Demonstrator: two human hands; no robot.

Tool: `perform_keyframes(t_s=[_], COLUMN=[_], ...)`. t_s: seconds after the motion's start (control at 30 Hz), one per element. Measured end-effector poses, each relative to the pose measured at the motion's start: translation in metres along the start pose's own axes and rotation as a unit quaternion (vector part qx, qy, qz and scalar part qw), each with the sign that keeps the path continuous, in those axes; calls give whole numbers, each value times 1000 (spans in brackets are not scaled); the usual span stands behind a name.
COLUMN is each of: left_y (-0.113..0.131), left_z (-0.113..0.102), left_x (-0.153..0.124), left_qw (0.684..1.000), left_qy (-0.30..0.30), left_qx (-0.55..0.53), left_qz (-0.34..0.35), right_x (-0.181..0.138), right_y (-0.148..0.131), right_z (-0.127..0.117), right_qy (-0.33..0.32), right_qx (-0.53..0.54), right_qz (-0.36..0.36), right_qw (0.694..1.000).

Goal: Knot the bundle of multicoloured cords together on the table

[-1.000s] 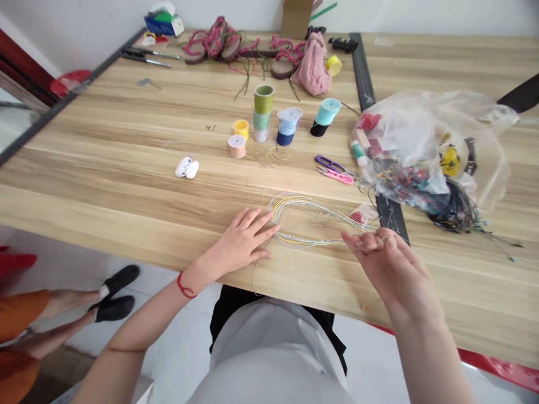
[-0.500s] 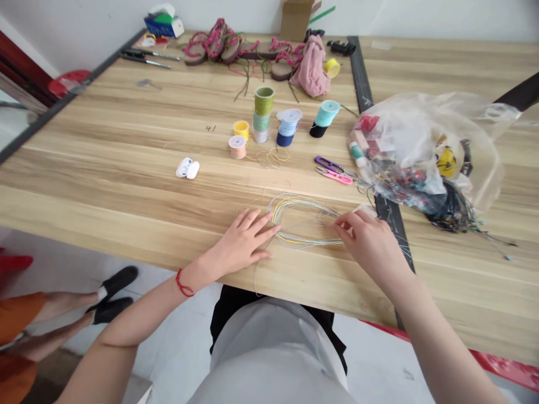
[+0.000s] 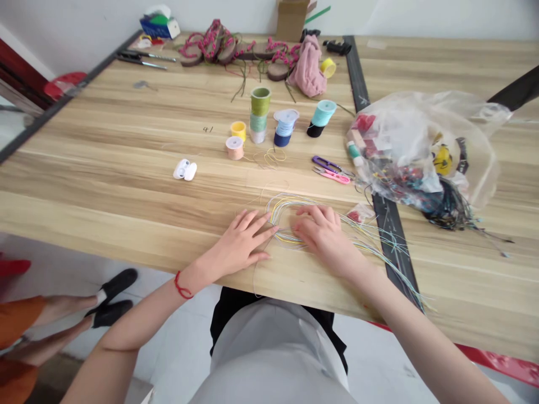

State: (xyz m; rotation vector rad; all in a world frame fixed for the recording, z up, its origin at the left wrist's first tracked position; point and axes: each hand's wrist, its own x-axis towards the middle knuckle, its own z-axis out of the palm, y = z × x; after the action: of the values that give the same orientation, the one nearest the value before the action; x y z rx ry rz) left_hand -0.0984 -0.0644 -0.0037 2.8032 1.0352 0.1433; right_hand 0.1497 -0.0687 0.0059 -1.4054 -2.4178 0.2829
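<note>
Pastel yellow-blue threads (image 3: 290, 203), tan-grained table (image 3: 126, 185)

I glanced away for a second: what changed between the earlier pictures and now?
The right hand moved left, let go of the thread ends it pinched, which now trail rightward, and lies flat on the coloured threads beside the left hand. Left hand, spools, snips and bag stayed put.
</note>
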Motion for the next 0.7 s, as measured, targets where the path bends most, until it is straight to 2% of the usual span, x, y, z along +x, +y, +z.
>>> perform_keyframes(t_s=[0.1,0.17,0.23,0.33,0.4,0.43,0.47,0.5,0.63,0.7], left_y=[-1,-1,-1,-1,0,0,0,1,1,1], left_z=[1,2,2,2,1,1,1,1,1,2], left_x=[0,-1,-1,0,0,0,0,0,0,0], left_qw=[1000,1000,1000,1000,1000,1000,1000,1000,1000,1000], left_qy=[1,3,5,8,8,7,5,3,3,4], left_qx=[1,0,-1,-4,-3,-2,-1,0,-1,-1], left_qz=[-1,1,2,2,1,0,-1,-2,-4,-3], right_x=[2,3,5,9,13,14,16,17,19,18], right_y=[0,-1,-5,-10,-13,-13,-13,-12,-10,-10], right_z=[-1,-1,1,3,4,4,4,4,1,-2], right_qy=[-7,-14,-8,15,17,14,10,6,-19,-42], right_qx=[109,221,348,523,600,618,619,602,405,301], right_qz=[45,89,128,169,181,181,177,170,108,64], right_qw=[993,971,929,835,779,765,765,780,908,951])
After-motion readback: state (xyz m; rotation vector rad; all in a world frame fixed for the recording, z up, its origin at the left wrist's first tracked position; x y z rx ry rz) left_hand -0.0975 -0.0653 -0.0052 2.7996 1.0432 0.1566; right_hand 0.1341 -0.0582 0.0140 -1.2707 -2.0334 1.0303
